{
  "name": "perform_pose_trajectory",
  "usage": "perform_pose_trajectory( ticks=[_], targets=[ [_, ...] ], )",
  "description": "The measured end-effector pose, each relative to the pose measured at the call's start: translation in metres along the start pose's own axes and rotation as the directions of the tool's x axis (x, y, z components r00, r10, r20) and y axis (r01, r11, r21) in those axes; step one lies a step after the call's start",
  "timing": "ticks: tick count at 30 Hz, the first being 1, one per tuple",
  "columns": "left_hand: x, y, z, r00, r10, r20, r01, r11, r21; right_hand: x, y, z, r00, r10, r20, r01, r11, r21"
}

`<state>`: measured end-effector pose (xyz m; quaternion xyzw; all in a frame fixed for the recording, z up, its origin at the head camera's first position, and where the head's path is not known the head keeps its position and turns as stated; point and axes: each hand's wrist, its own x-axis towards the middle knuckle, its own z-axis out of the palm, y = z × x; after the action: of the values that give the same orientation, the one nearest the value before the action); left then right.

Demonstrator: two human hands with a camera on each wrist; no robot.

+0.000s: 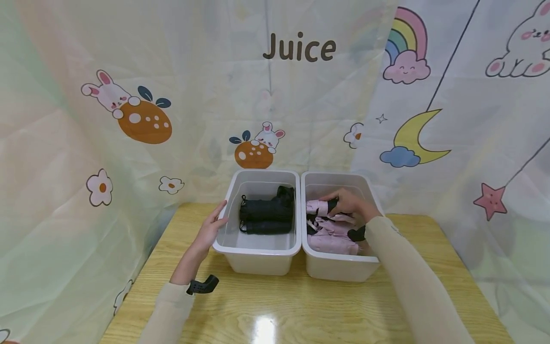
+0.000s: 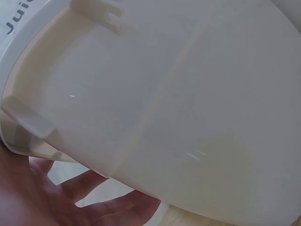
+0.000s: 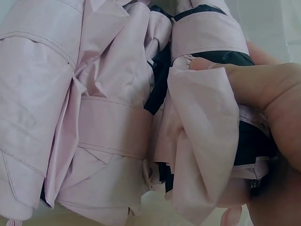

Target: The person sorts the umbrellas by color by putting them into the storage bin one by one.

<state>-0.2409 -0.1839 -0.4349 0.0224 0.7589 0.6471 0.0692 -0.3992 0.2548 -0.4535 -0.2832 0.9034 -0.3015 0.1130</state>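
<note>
Left hand (image 1: pixel 211 228) flat, fingers straight against smooth white left bin (image 1: pixel 223 248), black umbrellas (image 1: pixel 267 216) inside beyond fingertips, right hand (image 1: pixel 350 204) gripping folded pink umbrella (image 1: pixel 328 228), soft pleated fabric, in right bin (image 1: pixel 339 272)

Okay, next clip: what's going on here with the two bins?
A person stands at a wooden table with two white bins side by side. The left hand rests open against the outer wall of the left bin, which holds folded black umbrellas. The right hand is down inside the right bin, its grip closed on one of the folded pink umbrellas lying there. Nothing has been lifted clear of either bin.
</note>
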Motion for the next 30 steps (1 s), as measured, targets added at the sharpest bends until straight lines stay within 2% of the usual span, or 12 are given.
perform_pose_trajectory(
  ticks=[7,10,14,19,25,30],
  targets=[
    [0.000,0.002,0.000,1.000,0.017,-0.005,-0.017,1.000,-0.003,0.001,0.000,0.001,1.000,0.019,0.016,-0.020,0.999,0.033],
    [0.008,-0.011,-0.002,1.000,0.026,-0.016,-0.026,1.000,-0.001,0.000,0.000,0.001,1.000,0.021,0.021,-0.022,0.999,0.032],
    [0.009,-0.015,-0.003,1.000,0.024,-0.013,-0.024,1.000,-0.006,0.001,0.001,0.002,0.999,0.027,0.023,-0.028,0.999,0.032],
    [-0.001,0.001,0.000,1.000,0.006,0.004,-0.006,1.000,0.011,-0.001,0.000,0.003,0.999,0.043,0.020,-0.043,0.999,0.020],
    [-0.002,0.002,0.000,1.000,0.016,0.001,-0.016,1.000,0.011,0.001,-0.003,0.003,0.998,0.054,-0.019,-0.054,0.998,0.018],
    [-0.001,0.000,0.000,1.000,0.024,0.007,-0.024,1.000,-0.005,0.001,-0.008,0.000,0.997,0.075,-0.015,-0.075,0.997,0.003]
  ],
)
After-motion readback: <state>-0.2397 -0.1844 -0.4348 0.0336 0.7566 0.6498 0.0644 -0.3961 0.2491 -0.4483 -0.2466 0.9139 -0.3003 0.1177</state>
